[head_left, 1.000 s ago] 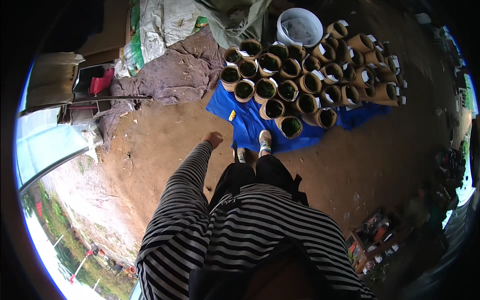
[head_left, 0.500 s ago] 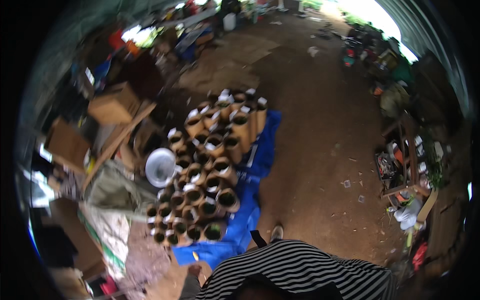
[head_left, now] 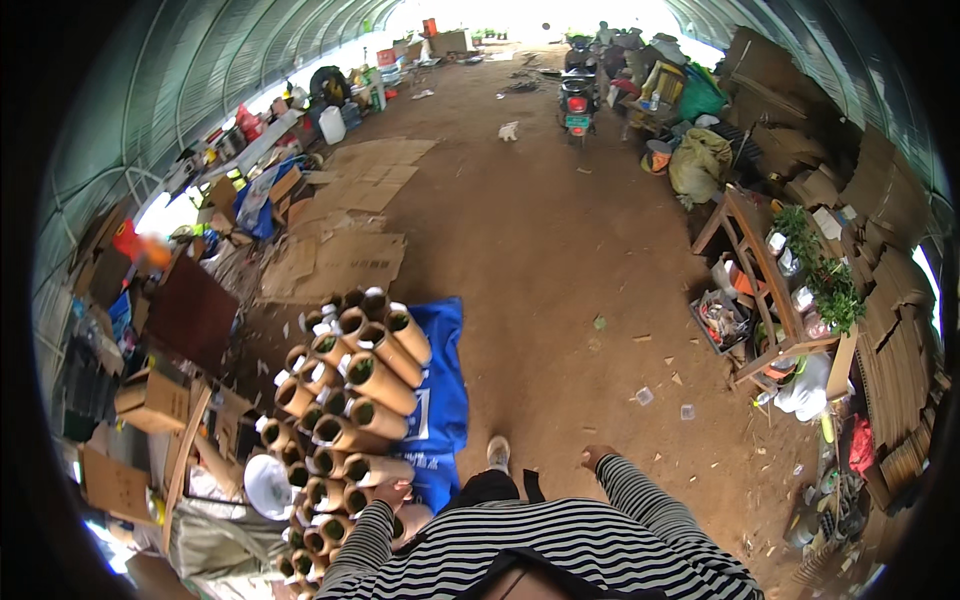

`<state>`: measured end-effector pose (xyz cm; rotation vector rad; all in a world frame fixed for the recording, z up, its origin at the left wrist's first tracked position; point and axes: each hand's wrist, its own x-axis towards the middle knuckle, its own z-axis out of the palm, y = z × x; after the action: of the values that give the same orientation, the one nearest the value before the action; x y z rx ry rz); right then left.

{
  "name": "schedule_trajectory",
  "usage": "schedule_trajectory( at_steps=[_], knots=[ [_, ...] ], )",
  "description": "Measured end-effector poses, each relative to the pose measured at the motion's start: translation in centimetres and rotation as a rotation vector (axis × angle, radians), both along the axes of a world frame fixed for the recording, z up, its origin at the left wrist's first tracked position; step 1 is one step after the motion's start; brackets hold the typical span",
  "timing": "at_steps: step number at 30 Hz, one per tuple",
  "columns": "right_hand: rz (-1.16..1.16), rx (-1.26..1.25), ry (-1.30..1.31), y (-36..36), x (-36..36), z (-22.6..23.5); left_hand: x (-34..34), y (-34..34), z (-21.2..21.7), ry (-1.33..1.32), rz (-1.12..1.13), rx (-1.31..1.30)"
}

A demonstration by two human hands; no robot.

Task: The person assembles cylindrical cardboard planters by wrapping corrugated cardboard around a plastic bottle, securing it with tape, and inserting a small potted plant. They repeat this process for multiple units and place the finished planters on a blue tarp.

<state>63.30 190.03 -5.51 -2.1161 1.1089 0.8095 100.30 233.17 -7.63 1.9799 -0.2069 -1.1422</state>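
Tall brown tubes (head_left: 380, 385) stand packed together at my left, several with green growth inside and white tags on their rims. They sit on a blue sheet (head_left: 440, 370) spread on the ground. My left hand (head_left: 393, 492) hangs low beside the nearest tubes; its fingers blend with them, and I cannot make out whether it touches one. Out to the right, over bare soil, my right hand (head_left: 598, 456) has its fingers curled in, with nothing seen in them. Striped sleeves cover both forearms. My shoe (head_left: 498, 452) shows between my hands.
A pale round basin (head_left: 269, 487) rests left of the tubes. Cardboard boxes (head_left: 152, 400) and flattened cardboard (head_left: 340, 265) lie farther left. A wooden frame (head_left: 765, 270) with potted plants (head_left: 830, 290) stands at the right. A motor scooter (head_left: 578, 100) is parked far ahead on the dirt floor (head_left: 530, 270).
My view has lifted and turned right, so the tubes sit lower and farther left in it. My right hand has come into view; my left hand now shows beside the tubes.
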Motion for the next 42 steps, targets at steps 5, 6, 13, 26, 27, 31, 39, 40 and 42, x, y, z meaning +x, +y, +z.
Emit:
schedule_trajectory(
  at_steps=[5,6,13,26,27,31,39,40,42],
  knots=[
    [-0.145,-0.130,-0.060,-9.0,-5.9,-6.5,7.5,-14.0,-5.4,-0.197,-0.776,0.369],
    [-0.168,-0.295,-0.105,-10.1,-7.5,-6.6,9.1,-17.7,-7.2,-0.220,-0.789,0.384],
    [-0.560,-0.012,0.103,-15.8,-5.4,-0.5,16.3,-39.3,-9.1,-0.658,-1.492,0.066],
    [-0.724,0.084,0.111,-37.2,-4.4,-10.7,22.5,-74.6,-1.1,-0.478,-1.283,0.265],
    [-0.710,0.056,0.116,-40.6,-4.9,-11.9,22.4,-77.2,-1.5,-0.470,-1.310,0.263],
    [-0.572,-0.036,0.093,-61.4,-1.6,-12.1,23.6,-85.0,-0.3,-0.445,-1.257,0.306],
    [-0.915,-0.165,-0.371,-89.5,7.2,-3.4,28.8,-106.1,-2.8,-0.450,-1.297,0.327],
    [-1.239,0.029,-0.290,-91.5,7.3,-2.4,29.2,-110.7,-3.8,-0.456,-1.339,0.306],
    [-0.869,-0.216,-0.169,-92.4,5.4,-5.0,30.2,-118.7,-4.9,-0.457,-1.425,0.292]
  ],
)
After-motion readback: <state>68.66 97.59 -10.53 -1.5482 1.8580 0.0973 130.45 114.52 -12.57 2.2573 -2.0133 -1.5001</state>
